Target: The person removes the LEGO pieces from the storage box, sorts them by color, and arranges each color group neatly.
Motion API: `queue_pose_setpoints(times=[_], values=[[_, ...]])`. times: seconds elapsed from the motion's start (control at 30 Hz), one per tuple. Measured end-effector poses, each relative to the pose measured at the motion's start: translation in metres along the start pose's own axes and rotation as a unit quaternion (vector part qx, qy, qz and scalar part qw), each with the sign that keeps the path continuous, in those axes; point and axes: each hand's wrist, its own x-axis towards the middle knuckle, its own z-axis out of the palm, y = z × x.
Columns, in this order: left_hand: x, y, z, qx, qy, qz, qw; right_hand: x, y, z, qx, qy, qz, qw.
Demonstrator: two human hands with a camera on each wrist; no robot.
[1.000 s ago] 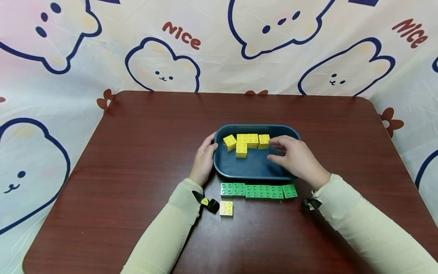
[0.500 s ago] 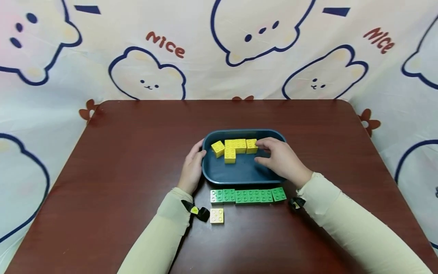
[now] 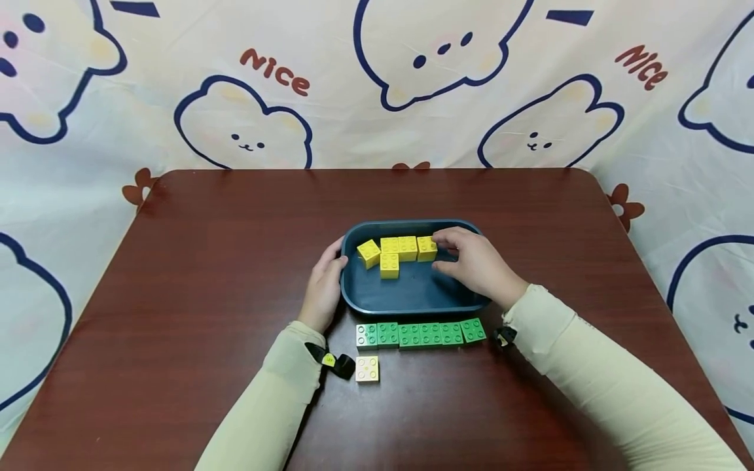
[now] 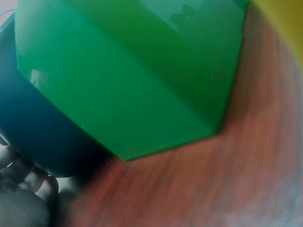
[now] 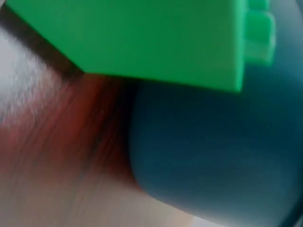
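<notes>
Fingers (image 3: 450,237) of the right hand (image 3: 474,263) touch the rightmost yellow brick (image 3: 426,249).

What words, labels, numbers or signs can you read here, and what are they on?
"Nice": on the patterned cloth, left of center.
"Nice": same cloth, toward the right.
Left wrist strap: any marking is too small to read.
Green blocks, yellow blocks, tray: no readable text.
</notes>
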Motion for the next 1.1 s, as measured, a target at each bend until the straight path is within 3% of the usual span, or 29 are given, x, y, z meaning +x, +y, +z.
queue_pose_setpoints(times=[0.4,1.1], values=[[0.0,-0.004,0.0,0.022,0.011,0.002,0.9997,0.011,0.001,-0.001,0.012,-0.022,0.028,0.999],[0.001,0.0,0.003,0.033,0.002,0.014,0.9994,0.014,-0.002,0.002,-0.05,-0.003,0.019,0.999]])
